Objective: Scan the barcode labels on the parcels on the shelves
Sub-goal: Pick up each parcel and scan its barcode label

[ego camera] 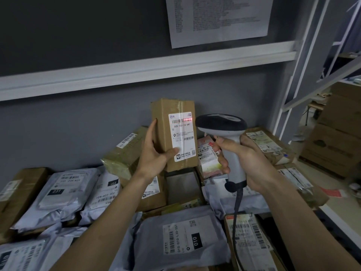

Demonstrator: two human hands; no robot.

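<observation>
— While the left hand (156, 153) grips the cardboard parcel (173, 133) upright above the shelf's pile, where's the scan?
— Right hand (244, 159) clutches the scanner (224, 137); its red line (187, 119) clips the barcode's right end—probably needs shifting left.

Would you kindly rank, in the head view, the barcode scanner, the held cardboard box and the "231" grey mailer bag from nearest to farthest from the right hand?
1. barcode scanner: gripped in the right hand.
2. cardboard box: just left, held up by the left hand.
3. grey mailer bag: far left on the shelf.
</observation>
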